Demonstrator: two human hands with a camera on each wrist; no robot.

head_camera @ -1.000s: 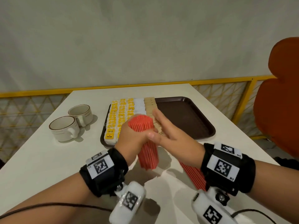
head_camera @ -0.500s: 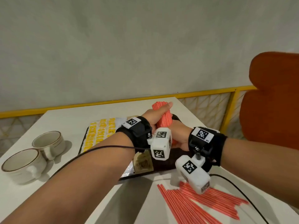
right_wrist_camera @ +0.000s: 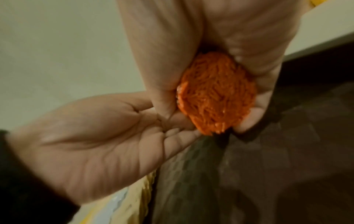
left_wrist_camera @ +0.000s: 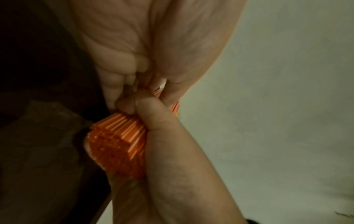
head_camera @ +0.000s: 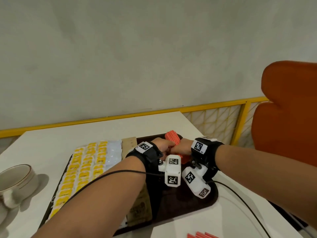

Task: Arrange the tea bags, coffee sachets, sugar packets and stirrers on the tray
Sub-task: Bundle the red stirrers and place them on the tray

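both hands, the left hand (head_camera: 165, 147) and right hand (head_camera: 184, 148), curl round the bundle of stirrers (head_camera: 173, 138) above the tray's (head_camera: 210, 200) bare right half (beside the sachets); lower it flat, easing both grips together so nothing scatters.

— Type of premises?
— A café or canteen seating area. A white table (head_camera: 106, 134) stands against a plain grey wall (head_camera: 137, 57), with a yellow railing (head_camera: 223, 103) with mesh behind it and an orange padded chair (head_camera: 288, 117) alongside.
— Supporting evidence?
— A brown serving tray (head_camera: 205, 201) stocked with rows of tea bags (head_camera: 82, 169), and a cup (head_camera: 13, 182) beside it.
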